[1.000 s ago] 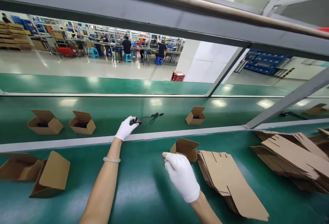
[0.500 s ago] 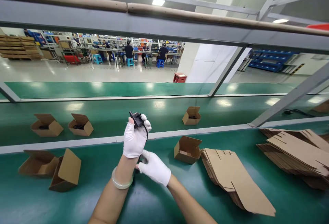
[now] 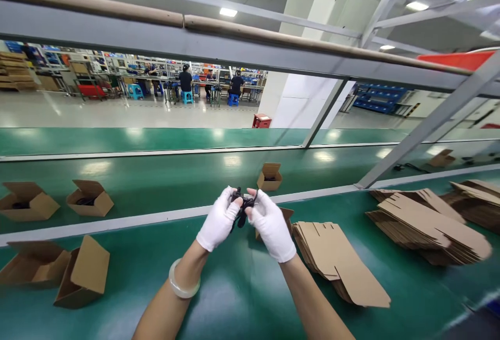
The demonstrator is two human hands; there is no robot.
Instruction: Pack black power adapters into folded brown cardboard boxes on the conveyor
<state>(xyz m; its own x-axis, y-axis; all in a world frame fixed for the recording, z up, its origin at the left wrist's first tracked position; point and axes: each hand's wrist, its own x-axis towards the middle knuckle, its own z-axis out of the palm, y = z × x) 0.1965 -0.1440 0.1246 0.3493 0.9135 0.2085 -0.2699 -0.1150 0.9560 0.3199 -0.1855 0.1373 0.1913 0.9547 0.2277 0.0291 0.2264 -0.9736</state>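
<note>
Left hand: fingers mostly curled round the black corded device, guess that's to steady it
Right hand: fingers pinched on its cord
Device: up between both hands

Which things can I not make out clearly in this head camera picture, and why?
All in the head view:
- Black corded device: full shape, covered by the gloved left hand and right hand.
- Open carton behind the right hand: inside, hidden by that hand.
- Dark contents of the far cartons: too small.
- Nearer leftmost carton: cut by left edge.
</note>
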